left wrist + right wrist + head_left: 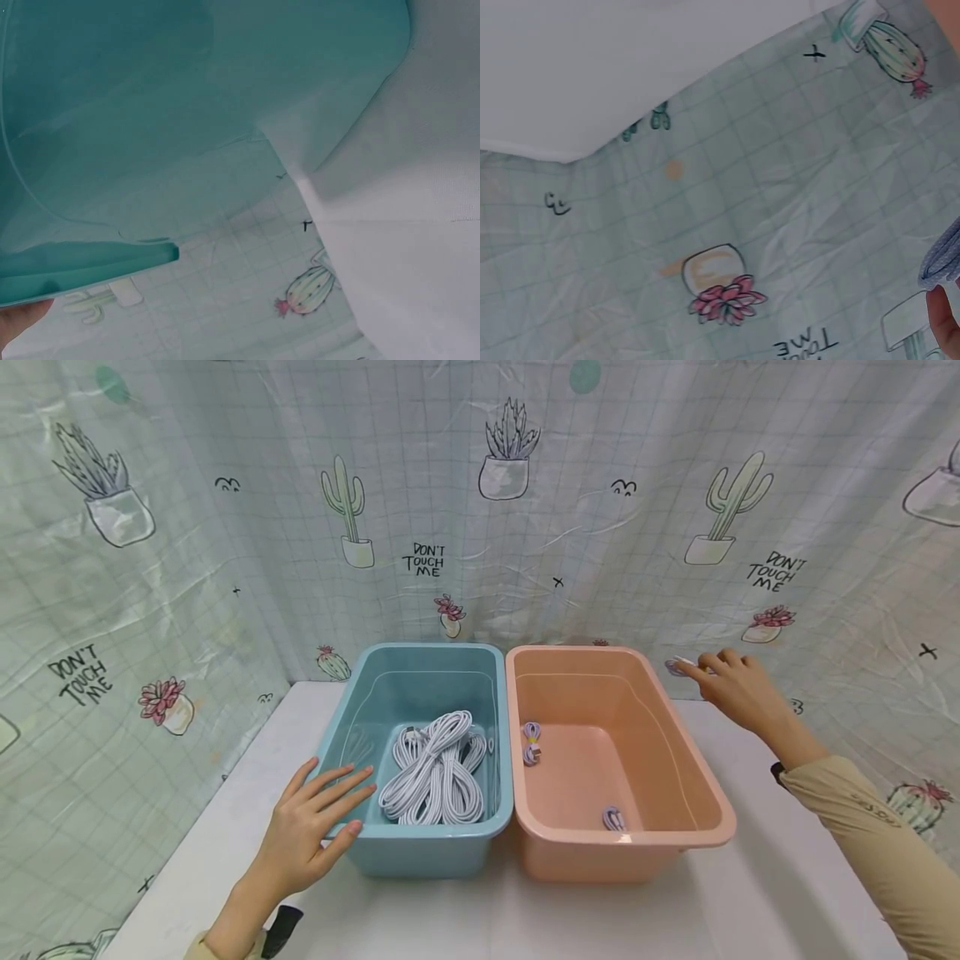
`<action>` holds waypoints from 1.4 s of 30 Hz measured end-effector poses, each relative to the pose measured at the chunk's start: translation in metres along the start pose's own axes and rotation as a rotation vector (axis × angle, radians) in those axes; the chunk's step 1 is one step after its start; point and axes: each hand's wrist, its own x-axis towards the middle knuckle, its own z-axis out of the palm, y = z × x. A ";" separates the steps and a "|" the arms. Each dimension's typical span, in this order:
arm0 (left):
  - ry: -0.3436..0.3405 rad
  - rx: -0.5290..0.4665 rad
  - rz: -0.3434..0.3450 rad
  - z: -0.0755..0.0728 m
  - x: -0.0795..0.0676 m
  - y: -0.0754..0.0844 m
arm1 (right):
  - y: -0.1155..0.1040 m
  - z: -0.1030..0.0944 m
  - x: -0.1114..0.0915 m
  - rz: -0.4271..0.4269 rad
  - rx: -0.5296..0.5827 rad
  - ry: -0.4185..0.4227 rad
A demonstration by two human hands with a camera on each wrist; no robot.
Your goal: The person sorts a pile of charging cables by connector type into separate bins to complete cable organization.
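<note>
My right hand (738, 689) pinches a small bundled light-purple cable (675, 668), raised beyond the far right side of the pink bin (712, 814). In the right wrist view the loops of this braided cable (943, 259) show at the right edge, beside a fingertip. My left hand (303, 831) lies with spread fingers over the near left rim of the blue bin (420, 852). Large coiled white cables (435, 772) are piled in the blue bin. On the floor of the pink bin lie two small purple cable bundles, one by the left wall (532, 743) and one near the front (612, 818).
Both bins stand side by side on a white table (502, 927). A patterned curtain (420, 510) with cactus prints hangs behind the table and along both sides. The left wrist view shows the blue bin's outer wall (187, 90) close up.
</note>
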 end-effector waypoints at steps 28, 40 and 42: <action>0.050 -0.011 0.019 0.001 0.001 0.000 | -0.038 -0.037 0.043 -0.166 0.068 0.028; 0.053 -0.018 0.018 0.002 0.001 0.000 | -0.057 -0.049 0.053 -0.252 0.110 0.075; 0.053 -0.020 0.018 0.002 0.001 -0.001 | -0.061 -0.049 0.054 -0.268 0.116 0.071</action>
